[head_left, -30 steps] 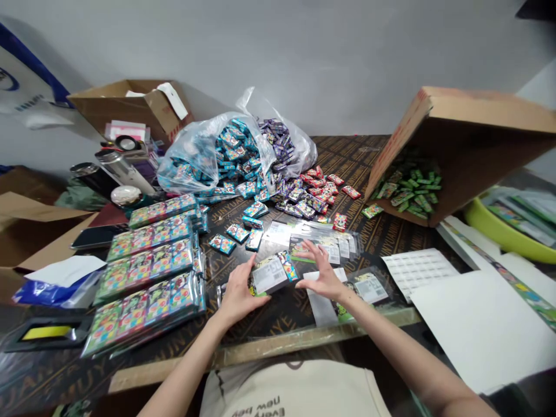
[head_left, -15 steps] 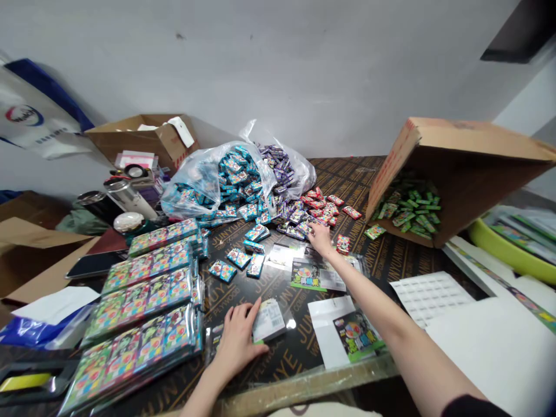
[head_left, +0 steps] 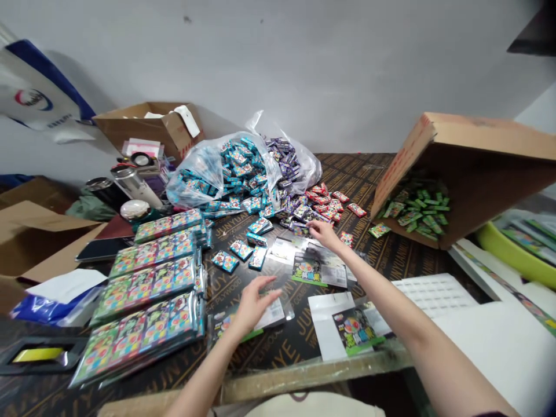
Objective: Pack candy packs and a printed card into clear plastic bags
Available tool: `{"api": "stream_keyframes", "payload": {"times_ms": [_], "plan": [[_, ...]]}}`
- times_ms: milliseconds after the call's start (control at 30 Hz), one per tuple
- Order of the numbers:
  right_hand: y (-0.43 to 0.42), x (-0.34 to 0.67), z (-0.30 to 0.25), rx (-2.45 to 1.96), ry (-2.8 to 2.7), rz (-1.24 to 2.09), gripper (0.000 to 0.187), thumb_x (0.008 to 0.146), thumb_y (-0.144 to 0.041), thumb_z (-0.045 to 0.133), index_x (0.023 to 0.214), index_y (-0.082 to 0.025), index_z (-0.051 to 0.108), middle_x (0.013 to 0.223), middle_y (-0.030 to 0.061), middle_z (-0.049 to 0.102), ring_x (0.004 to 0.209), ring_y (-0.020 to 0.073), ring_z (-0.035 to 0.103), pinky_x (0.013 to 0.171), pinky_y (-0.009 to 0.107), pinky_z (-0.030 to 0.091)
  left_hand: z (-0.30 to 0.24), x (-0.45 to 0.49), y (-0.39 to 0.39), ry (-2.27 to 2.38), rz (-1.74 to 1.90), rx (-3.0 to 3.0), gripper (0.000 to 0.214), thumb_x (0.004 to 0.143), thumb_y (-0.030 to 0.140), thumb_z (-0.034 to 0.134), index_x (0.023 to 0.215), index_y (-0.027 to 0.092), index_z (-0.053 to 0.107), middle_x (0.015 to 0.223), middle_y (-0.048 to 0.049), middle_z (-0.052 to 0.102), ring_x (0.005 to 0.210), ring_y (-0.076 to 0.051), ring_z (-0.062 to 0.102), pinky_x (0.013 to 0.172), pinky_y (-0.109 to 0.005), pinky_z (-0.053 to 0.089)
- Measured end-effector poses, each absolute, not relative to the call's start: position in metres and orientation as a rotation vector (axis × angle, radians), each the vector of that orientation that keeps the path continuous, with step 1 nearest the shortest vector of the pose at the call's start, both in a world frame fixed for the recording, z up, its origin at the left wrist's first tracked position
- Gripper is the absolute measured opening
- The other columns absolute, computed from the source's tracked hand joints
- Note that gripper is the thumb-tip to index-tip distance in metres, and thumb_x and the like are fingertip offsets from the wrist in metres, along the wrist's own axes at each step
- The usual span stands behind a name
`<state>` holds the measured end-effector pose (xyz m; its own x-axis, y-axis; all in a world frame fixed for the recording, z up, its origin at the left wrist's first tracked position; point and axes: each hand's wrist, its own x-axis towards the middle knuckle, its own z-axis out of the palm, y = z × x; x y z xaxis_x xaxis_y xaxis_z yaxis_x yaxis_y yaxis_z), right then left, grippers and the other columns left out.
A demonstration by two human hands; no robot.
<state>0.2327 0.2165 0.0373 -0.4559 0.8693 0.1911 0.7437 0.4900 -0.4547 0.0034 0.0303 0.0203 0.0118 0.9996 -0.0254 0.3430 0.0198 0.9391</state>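
Left hand (head_left: 254, 307): just lifted, open, above the clear sleeve (head_left: 274, 314) (no longer pressing it).
Right hand (head_left: 324, 231): beyond the sleeve, fingertips at loose packets (head_left: 302, 227), grip unclear.

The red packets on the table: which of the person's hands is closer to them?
Right. The right hand sits at the near edge of the red packets. The left hand is much farther away, above a clear plastic packet.

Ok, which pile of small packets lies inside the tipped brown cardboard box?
The bright green pile in the tipped cardboard box; the blue packets, purple packets and red packets lie outside it.
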Motion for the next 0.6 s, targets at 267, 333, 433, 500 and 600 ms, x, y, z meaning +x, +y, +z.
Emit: {"api": "stream_keyframes", "payload": {"times_ms": [267,333,433,500,600], "plan": [[0.111,0.197,0.058,-0.682,-2.409,1.246,0.032,0.087,-0.03,0.041,0.115,-0.022,0.052,0.106,0.0036,0.06,0.096,0.0163,0.056,0.085,0.031,0.042,0.03,0.013,0.034,1.168,0.885,0.898,0.025,0.057,0.034,0.071,0.058,0.011,0.063,0.052,0.001,0.058,0.048,-0.008,0.049,0.051,-0.02,0.036],[0.095,0.195,0.051,-0.819,-2.275,1.032,0.056,0.078,-0.039,0.055,0.128,-0.022,0.038,0.122,0.0079,0.05,0.11,0.0212,0.047,0.092,0.036,0.038,0.027,0.018,0.031,1.187,0.95,0.785,0.026,0.058,0.035,0.071,0.058,0.011,0.061,0.051,0.0008,0.058,0.046,-0.008,0.048,0.048,-0.02,0.035],[0.076,0.19,0.039,-0.815,-2.254,0.808,0.092,0.058,-0.044,0.072,0.134,-0.023,0.026,0.132,0.01,0.038,0.121,0.0271,0.035,0.101,0.042,0.027,0.024,0.022,0.028,1.2,1.01,0.698,0.031,0.061,0.04,0.068,0.062,0.01,0.062,0.056,-0.0019,0.06,0.048,-0.01,0.051,0.049,-0.022,0.038],[0.067,0.189,0.032,-0.826,-2.252,0.735,0.086,0.058,-0.039,0.071,0.132,-0.023,0.028,0.127,0.0094,0.043,0.117,0.0276,0.039,0.1,0.043,0.026,0.022,0.02,0.025,1.19,0.993,0.724,0.035,0.064,0.044,0.065,0.07,0.009,0.064,0.063,-0.0043,0.063,0.052,-0.012,0.054,0.053,-0.024,0.041],[0.063,0.194,0.022,-0.917,-2.179,0.652,0.074,0.061,-0.029,0.065,0.127,-0.022,0.033,0.12,0.0094,0.048,0.111,0.0273,0.044,0.097,0.042,0.031,0.017,0.01,0.017,1.29,0.976,1.052,0.045,0.071,0.048,0.057,0.098,0.012,0.063,0.092,-0.0097,0.066,0.078,-0.02,0.06,0.073,-0.032,0.045]]}}
